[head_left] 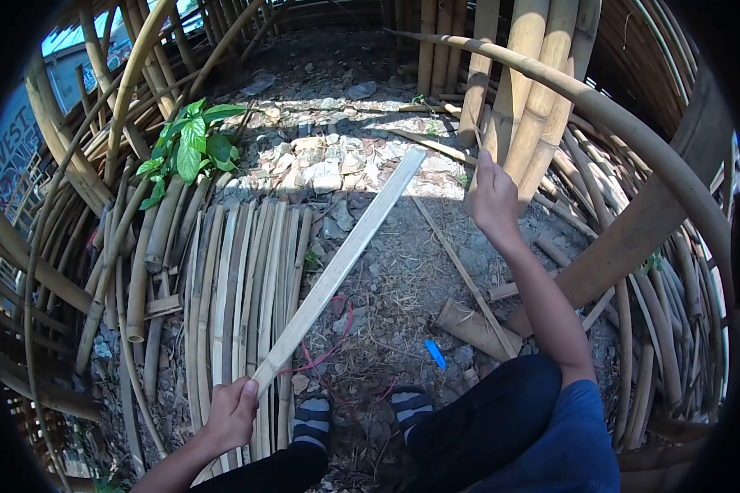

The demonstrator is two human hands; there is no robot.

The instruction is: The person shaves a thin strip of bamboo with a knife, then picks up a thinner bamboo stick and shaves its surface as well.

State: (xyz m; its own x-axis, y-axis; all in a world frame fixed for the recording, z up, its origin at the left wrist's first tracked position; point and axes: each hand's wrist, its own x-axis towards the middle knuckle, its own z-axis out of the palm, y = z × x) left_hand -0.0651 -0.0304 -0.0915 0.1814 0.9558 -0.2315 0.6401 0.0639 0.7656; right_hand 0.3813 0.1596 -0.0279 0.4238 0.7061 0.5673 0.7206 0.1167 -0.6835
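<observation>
A long, flat bamboo strip (pixel 341 263) slants up and to the right from my left hand (pixel 232 415), whose fingers are closed round its lower end. The strip's far end is over the stony ground. My right hand (pixel 495 197) is raised at the right, in front of thick upright bamboo poles (pixel 543 82), with its fingers closed on a thin bamboo piece (pixel 478 138) whose tip shows above them. Beneath the long strip, a row of split bamboo strips (pixel 222 287) lies side by side on the ground.
A curved pole (pixel 600 107) arches across the upper right. Bamboo stacks (pixel 674 304) line the right side. A leafy plant (pixel 191 144) grows at the upper left. Near my feet lie a blue scrap (pixel 436 355), pink string (pixel 349 324) and a short bamboo piece (pixel 469 329).
</observation>
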